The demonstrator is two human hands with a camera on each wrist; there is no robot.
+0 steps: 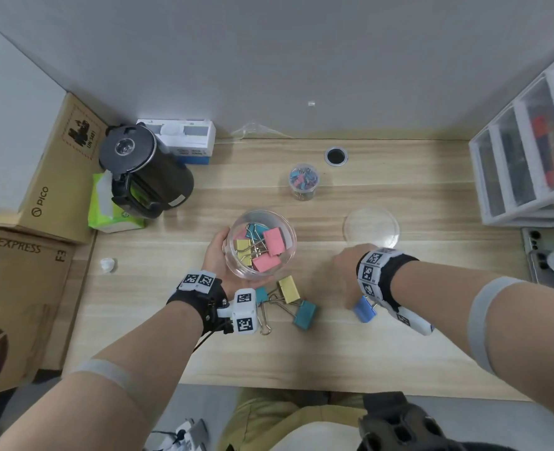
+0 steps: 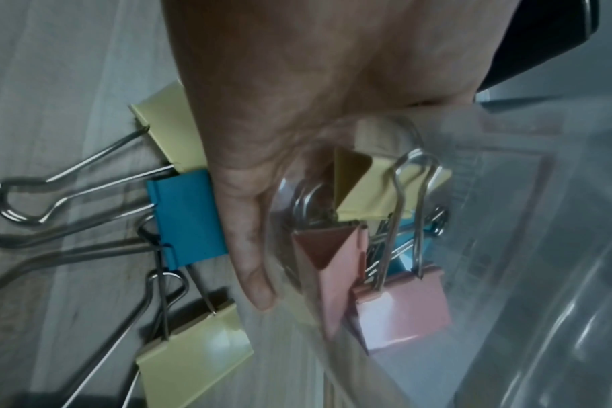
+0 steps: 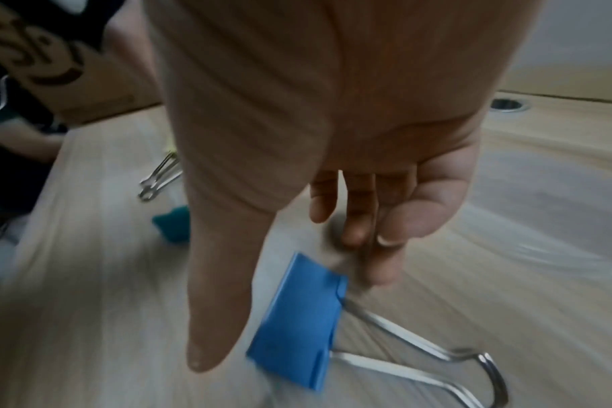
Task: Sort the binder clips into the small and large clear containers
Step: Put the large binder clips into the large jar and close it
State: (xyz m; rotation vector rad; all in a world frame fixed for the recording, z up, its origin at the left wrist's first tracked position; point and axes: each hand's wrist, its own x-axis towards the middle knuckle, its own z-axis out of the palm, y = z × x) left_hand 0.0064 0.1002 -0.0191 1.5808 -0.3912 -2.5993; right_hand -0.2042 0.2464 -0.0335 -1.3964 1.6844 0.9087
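The left hand (image 1: 218,255) cups the side of the large clear container (image 1: 262,244), with its fingers curled round the wall. The right hand (image 1: 345,260) hangs over the blue binder clip (image 1: 364,309) with its fingers loose and spread, and it holds nothing. The blue binder clip lies flat on the wooden desk (image 1: 399,336), just below that hand. It looks light, hard and smooth, so it could slip. A good place to take it is probably by the two flat sides, or by the silver wire handles (image 3: 437,359). The large clear container already has pink, yellow and teal clips inside. It is stiff, see-through plastic and likely light, so it could tip if the hand lets go. Just in front of it lie a yellow clip (image 1: 289,289) and a teal clip (image 1: 305,314), with their wire handles crossing, so they may snag on each other. Farther back stands the small clear container (image 1: 304,181) full of little clips. A clear round lid (image 1: 371,227) lies near the right hand. A black kettle (image 1: 145,170), a tissue pack (image 1: 113,209) and cardboard boxes (image 1: 25,255) sit on the left, and plastic drawers (image 1: 526,167) on the right, all well apart.
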